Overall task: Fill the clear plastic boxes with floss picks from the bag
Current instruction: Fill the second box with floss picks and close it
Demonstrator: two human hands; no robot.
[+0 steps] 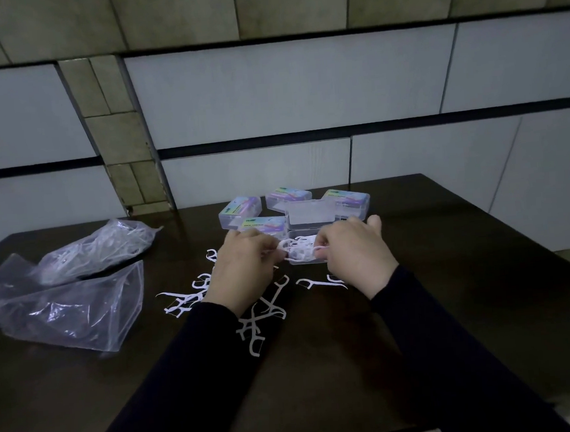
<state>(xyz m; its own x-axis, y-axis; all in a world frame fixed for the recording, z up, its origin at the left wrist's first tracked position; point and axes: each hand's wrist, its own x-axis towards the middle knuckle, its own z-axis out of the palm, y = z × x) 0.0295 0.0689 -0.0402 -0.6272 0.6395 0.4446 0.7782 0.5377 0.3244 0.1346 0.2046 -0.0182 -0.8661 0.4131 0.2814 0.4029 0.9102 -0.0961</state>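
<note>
An open clear plastic box (306,260) sits on the dark table (451,271), its lid (310,212) standing up behind it, with white floss picks (300,248) inside. My left hand (246,266) and my right hand (355,254) flank the box, and both pinch floss picks at its rim. Several loose floss picks (261,316) lie scattered on the table under and in front of my hands. A clear bag (99,251) holding more picks lies at the left.
Several closed clear boxes with colourful labels (240,210) (288,196) (347,199) stand behind the open one. An empty-looking crumpled plastic bag (69,307) lies at the front left. A tiled wall rises behind the table.
</note>
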